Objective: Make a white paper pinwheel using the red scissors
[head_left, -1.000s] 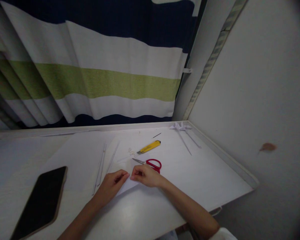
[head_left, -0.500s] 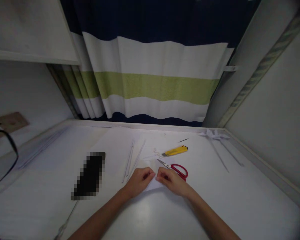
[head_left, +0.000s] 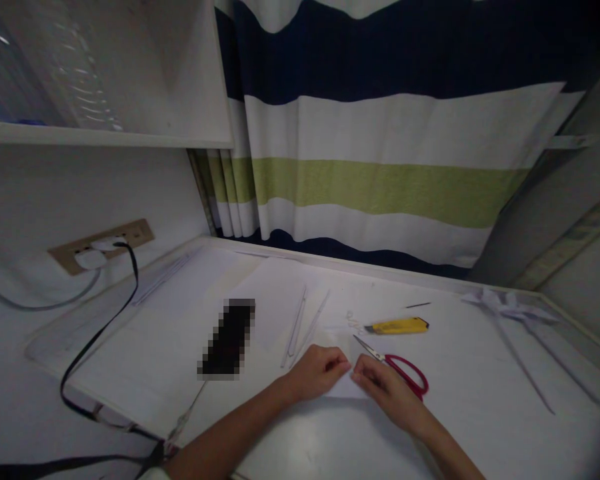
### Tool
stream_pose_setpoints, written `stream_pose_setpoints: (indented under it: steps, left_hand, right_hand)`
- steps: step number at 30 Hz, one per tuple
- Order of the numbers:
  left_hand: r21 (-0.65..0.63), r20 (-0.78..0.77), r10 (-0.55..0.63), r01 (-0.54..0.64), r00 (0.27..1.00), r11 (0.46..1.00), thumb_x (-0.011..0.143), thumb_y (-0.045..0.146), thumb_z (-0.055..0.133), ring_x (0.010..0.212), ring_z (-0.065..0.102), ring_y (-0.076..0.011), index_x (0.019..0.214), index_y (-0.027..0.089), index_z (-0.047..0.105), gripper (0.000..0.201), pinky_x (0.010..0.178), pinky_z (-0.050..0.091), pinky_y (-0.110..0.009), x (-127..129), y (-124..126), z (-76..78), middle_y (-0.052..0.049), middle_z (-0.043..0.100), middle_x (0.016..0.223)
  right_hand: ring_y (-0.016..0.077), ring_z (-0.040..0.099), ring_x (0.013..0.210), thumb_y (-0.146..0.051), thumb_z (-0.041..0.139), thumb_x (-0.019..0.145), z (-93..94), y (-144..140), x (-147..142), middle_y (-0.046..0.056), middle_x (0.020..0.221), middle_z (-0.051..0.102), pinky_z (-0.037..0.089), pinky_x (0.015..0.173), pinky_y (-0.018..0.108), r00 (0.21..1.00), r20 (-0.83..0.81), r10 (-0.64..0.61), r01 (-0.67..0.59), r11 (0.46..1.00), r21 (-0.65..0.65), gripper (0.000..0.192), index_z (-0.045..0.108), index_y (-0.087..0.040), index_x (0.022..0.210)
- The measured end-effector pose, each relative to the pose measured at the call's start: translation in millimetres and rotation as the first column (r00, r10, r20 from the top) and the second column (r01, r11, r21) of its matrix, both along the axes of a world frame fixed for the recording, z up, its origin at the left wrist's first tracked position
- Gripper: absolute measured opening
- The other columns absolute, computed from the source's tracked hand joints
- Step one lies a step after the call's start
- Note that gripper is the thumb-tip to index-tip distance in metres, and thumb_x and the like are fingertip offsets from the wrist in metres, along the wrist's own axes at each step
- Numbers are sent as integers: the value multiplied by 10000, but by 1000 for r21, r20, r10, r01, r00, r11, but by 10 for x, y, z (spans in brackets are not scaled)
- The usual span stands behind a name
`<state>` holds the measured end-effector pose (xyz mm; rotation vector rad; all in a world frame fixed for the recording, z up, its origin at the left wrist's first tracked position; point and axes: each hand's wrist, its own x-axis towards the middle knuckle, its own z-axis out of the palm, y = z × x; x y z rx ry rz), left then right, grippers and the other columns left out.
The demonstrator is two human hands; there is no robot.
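Observation:
My left hand (head_left: 319, 371) and my right hand (head_left: 384, 391) rest side by side on the white desk (head_left: 480, 413), both pinching a small piece of white paper (head_left: 346, 389) that lies flat between them. Their fingertips almost meet over the paper's upper edge. Red-handled scissors (head_left: 403, 371) lie just beyond my right hand. A yellow utility knife (head_left: 397, 326) sits a little farther back.
A dark phone (head_left: 227, 338) lies left of my hands beside thin white paper strips (head_left: 297, 325). A folded paper flower with long stems (head_left: 513, 310) is at the far right. A black cable (head_left: 97, 333) runs from a wall socket (head_left: 100, 244). A striped curtain (head_left: 380, 187) hangs behind.
The view has swung left, bringing the shelf, wall socket and black cable into sight. Both hands stay on the paper, in nearly the same pinching pose.

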<state>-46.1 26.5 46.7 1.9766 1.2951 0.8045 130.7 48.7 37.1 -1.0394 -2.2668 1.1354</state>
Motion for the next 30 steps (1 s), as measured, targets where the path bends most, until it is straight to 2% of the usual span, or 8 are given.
stream_pose_setpoints:
  steps: [16, 30]
  left_hand:
    - [-4, -49, 5, -5, 999, 1000, 795, 272, 451, 486, 414, -77, 761, 131, 620, 223, 479, 312, -165, -14, 3, -44, 25, 521, 549]
    - [13, -95, -29, 31, 995, 999, 824, 289, 414, 493, 424, -75, 800, 130, 602, 247, 466, 298, -158, -39, 13, -53, 28, 508, 553]
  right_hand:
    - [112, 303, 500, -419, 365, 815, 40, -40, -22, -62, 519, 296, 216, 471, 231, 999, 32, -10, 14, 992, -122, 244, 392, -204, 701]
    - [111, 291, 484, -384, 363, 814, -16, -27, -39, -71, 506, 280, 199, 462, 229, 999, 42, -32, 36, 995, -93, 208, 414, -197, 737]
